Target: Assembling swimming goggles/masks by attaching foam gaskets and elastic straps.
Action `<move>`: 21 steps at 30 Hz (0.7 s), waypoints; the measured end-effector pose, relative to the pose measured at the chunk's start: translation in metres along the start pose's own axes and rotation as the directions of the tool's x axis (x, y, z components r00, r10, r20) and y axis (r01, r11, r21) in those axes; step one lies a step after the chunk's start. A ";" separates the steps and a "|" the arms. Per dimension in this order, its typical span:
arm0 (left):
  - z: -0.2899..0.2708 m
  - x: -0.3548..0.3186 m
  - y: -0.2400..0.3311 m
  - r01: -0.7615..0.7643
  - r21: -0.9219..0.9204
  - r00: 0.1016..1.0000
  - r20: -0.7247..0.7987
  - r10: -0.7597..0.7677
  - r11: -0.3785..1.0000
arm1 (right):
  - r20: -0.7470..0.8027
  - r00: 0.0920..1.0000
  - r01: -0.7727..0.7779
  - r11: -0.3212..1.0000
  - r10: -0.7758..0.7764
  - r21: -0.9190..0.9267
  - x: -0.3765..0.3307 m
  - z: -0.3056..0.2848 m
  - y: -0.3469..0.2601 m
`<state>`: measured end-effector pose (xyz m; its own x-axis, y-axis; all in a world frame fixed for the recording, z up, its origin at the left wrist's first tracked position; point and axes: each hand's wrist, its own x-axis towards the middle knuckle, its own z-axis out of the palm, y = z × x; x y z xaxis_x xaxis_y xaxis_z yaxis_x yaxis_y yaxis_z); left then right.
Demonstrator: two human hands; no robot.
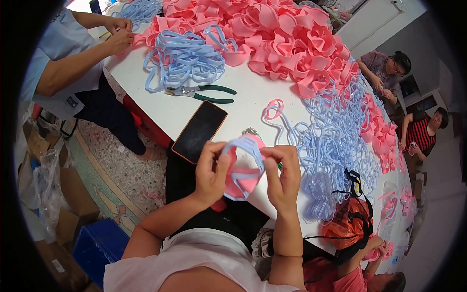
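Observation:
Above the table's near edge, both my hands hold a ring-shaped pink and light-blue strap (pixel 249 185). A blue band runs round its pink soft part and crosses its middle. My left hand (pixel 211 175) pinches its left side between thumb and fingers. On the opposite side, my right hand (pixel 284 180) grips the rim near the top. Behind the strap a metal tool tip (pixel 251 131) shows, mostly hidden. Left of my hands lies a dark-screened phone (pixel 200 132) with an orange edge. Pliers with green handles (pixel 214 92) rest beyond it.
Pink soft pieces (pixel 272 39) heap at the back of the white table (pixel 253 92). Blue straps lie bundled (pixel 185 58) and tangled (pixel 331 131). A red-orange bag (pixel 348 221) sits at right. A co-worker's hands (pixel 119 36) work far left; several people sit around the table.

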<state>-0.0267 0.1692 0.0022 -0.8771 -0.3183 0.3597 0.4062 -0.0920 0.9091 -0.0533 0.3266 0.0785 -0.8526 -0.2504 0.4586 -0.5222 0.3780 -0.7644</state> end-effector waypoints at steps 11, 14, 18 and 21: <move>-0.005 -0.008 0.001 -0.227 0.131 0.973 0.075 0.219 0.965 | 0.069 0.991 0.123 0.978 -0.113 -0.169 -0.005 -0.015 -0.020; -0.011 0.032 0.044 -0.564 0.388 0.813 0.419 0.405 0.730 | 0.129 0.988 0.097 0.990 -0.083 -0.103 -0.004 -0.019 -0.016; -0.023 0.052 0.041 -0.640 0.185 0.633 0.677 0.375 0.746 | 0.257 0.961 0.107 0.994 -0.103 -0.001 0.001 -0.022 -0.014; -0.023 0.050 0.038 -0.688 0.160 0.611 0.654 0.446 0.708 | 0.323 0.945 0.024 0.997 -0.047 0.074 0.002 -0.019 -0.011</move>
<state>-0.0490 0.1282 0.0493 -0.5222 0.3811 0.7629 0.8501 0.3047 0.4296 -0.0494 0.3391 0.0968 -0.7759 -0.5419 0.3231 -0.5399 0.3052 -0.7845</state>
